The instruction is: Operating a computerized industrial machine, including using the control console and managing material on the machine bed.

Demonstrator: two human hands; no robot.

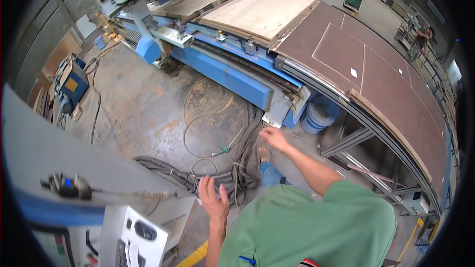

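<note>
My left hand (213,200) is open, its fingers apart and nothing in them, above the dark cables and hoses (170,170) on the floor. It is nearest to the corner of a grey machine cabinet (123,168). Farther forward, my right hand (274,138) hangs with its fingers curled in, and I see nothing held in it. Beyond that hand is the lower end of the blue machine frame (222,79). On the floor between my hands and the machine lies a green-handled air blow gun (223,150) with a thin hose.
A large flatbed cutting machine carries a pale board (257,12) and a brown panel (346,49). Under its edge stands a white bucket (319,113). At the left is a blue motor unit (74,84) with cables. A white control box (136,232) is near me; another person (424,34) is far right.
</note>
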